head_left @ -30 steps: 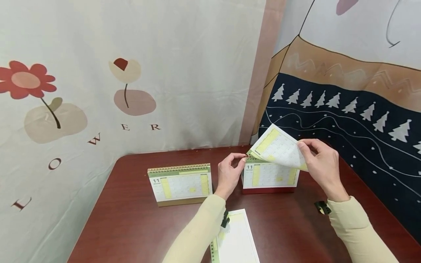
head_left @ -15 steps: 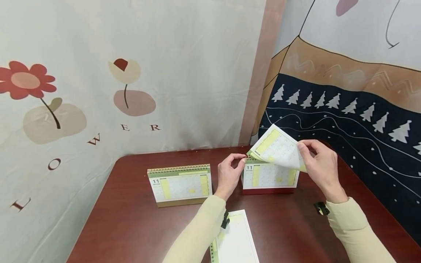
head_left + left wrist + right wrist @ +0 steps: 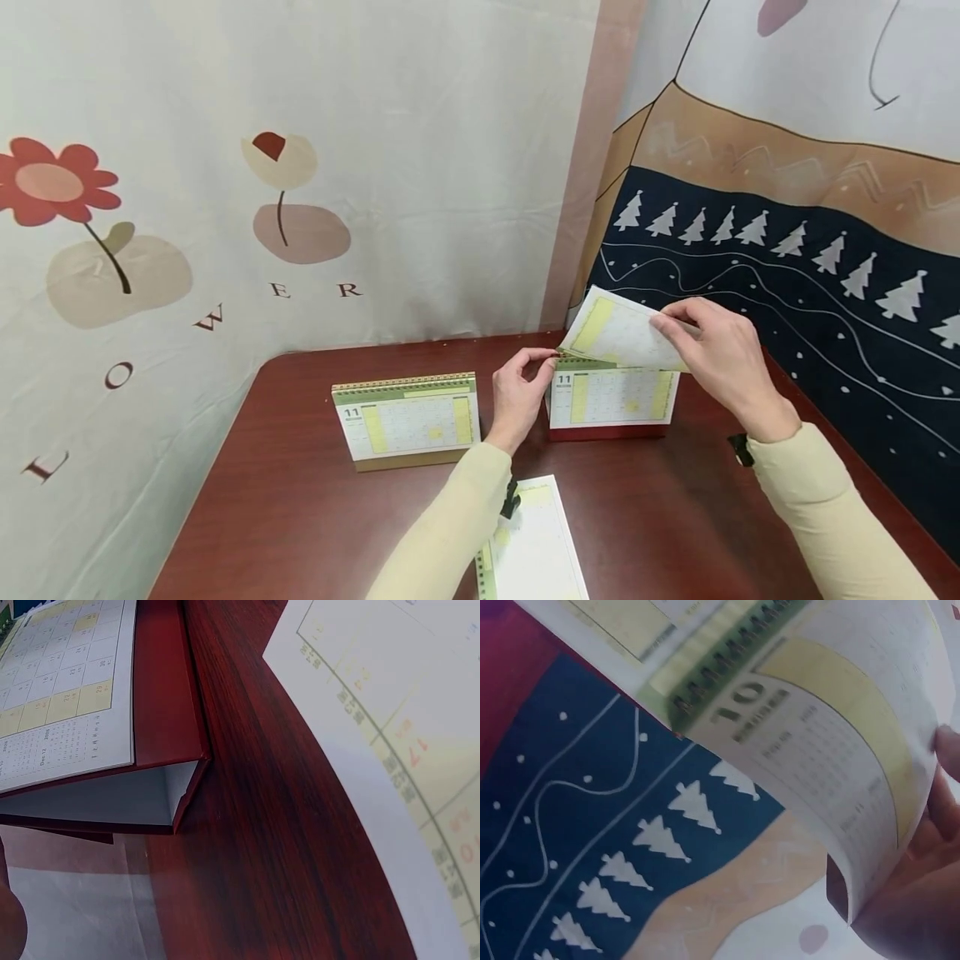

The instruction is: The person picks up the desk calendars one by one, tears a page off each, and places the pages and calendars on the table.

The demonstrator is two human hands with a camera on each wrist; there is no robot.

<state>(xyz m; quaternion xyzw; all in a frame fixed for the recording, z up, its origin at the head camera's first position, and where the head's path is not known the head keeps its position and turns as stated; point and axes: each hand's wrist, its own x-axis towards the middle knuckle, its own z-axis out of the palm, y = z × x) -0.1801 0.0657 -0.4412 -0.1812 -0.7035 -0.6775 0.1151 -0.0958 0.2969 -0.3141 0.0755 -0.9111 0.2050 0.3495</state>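
A desk calendar with a red base [image 3: 611,396] stands upright at the right, its front page showing 11. My left hand [image 3: 517,400] pinches it at the left end of its spiral binding. Above that binding, my right hand [image 3: 720,358] holds a lifted page [image 3: 618,329] by its right part. In the right wrist view this page [image 3: 817,750], printed with 10, curves away from the green-edged binding toward the right hand [image 3: 922,885]. The left wrist view catches the red base [image 3: 169,690] from its open side, with part of a finger [image 3: 11,922] at the left edge.
Left of the hands stands a second desk calendar [image 3: 412,421] with a tan base, also showing 11. Another calendar [image 3: 532,542] lies at the front, partly under the left forearm. Printed cloth [image 3: 450,167] hangs behind the dark red table [image 3: 300,517].
My right hand has moved slightly up and left, turning the lifted page farther over the binding. The left hand has kept its grip at the binding's left end.
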